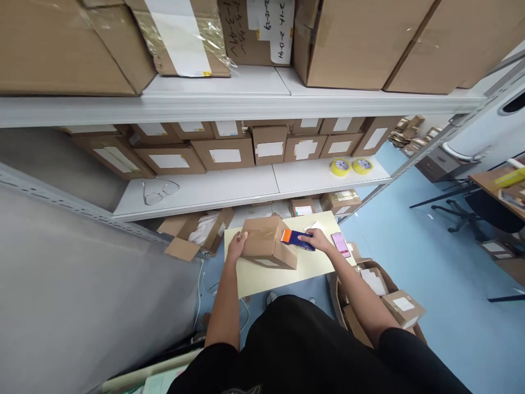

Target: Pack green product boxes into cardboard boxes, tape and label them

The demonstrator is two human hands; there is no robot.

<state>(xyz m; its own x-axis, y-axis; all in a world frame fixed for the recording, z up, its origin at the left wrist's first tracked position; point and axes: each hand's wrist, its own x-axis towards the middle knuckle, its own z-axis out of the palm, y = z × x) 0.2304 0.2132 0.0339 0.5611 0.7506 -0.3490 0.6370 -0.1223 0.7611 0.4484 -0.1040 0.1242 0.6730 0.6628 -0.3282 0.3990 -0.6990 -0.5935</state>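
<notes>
A closed cardboard box (262, 238) rests on a pale yellow board (262, 283). My left hand (238, 244) grips the box's left edge, with fingers bent over it. In my right hand (318, 239) is a dark blue tool with an orange and white front, which looks like a tape dispenser (301, 239). Its orange end lies against the upper right side of the box, where a shiny strip shows. A white label is on the box's near side. Just right of my right hand lies a phone (340, 244) with a pink screen.
Shelves (205, 189) ahead hold labelled boxes, glasses (161, 191) and two yellow tape rolls (340, 167). An open carton (199, 235) with white material stands left of the board. On the floor at right, a large carton (388, 268) holds several boxes.
</notes>
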